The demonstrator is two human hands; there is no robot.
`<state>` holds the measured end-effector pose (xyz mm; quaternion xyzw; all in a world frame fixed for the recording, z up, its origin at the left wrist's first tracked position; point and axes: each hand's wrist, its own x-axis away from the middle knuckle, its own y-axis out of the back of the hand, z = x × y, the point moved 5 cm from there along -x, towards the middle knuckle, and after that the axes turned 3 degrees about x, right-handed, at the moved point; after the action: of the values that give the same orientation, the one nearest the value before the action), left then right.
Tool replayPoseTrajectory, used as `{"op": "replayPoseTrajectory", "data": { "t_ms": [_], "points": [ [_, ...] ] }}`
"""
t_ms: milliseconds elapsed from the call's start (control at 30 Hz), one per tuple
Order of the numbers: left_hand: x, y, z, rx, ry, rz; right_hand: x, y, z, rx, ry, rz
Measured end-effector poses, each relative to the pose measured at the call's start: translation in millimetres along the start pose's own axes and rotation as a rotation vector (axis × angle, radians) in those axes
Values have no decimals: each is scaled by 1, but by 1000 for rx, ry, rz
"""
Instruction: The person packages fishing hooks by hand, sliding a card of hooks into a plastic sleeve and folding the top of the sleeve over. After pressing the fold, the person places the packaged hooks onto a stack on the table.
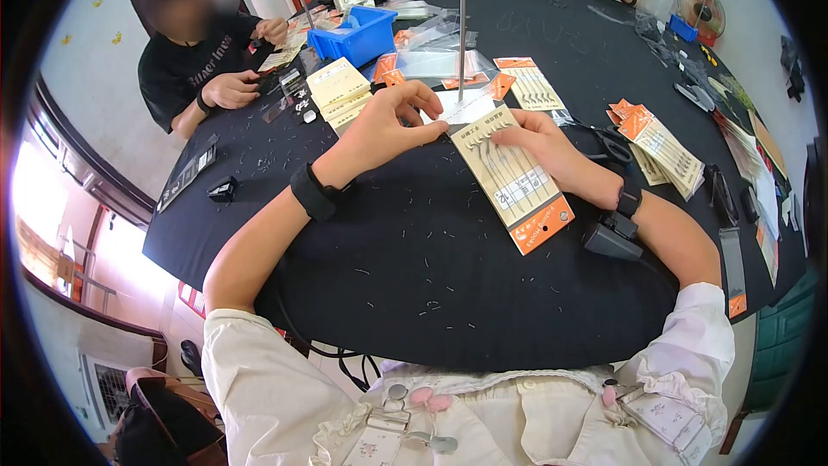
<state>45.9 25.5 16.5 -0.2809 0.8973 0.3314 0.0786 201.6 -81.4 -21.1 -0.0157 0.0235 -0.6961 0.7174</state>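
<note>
The needle card [515, 179] lay on the black surface [414, 267] between both hands, the left hand [392, 125] pinching its top edge, the right hand [543, 142] pressing its upper corner, several needles already mounted, stacks of cards [338, 91] remaining nearby.

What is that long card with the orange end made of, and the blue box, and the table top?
The card looks like thin matte cardboard: flat, beige, with a printed orange end; both hands, left and right, rest at its top. The blue box seems glossy moulded plastic. The table looks dull black, perhaps cloth-covered; hard to tell.
</note>
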Motion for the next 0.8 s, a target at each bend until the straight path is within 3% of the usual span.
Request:
{"op": "replayPoseTrajectory", "data": {
  "t_ms": [333, 433, 500, 800],
  "points": [
    [1, 4, -1, 17, 21, -55, -2, 1, -3, -15, -1, 12],
    [1, 1, -6, -15, -12, -4, -2, 2, -2, -4, 8, 6],
    [3, -5, -1, 150, 79, 80, -2, 1, -3, 4, 12, 3],
    [0, -6, -4, 119, -21, 94, -3, 2, -4, 28, -1, 3]
  ]
}}
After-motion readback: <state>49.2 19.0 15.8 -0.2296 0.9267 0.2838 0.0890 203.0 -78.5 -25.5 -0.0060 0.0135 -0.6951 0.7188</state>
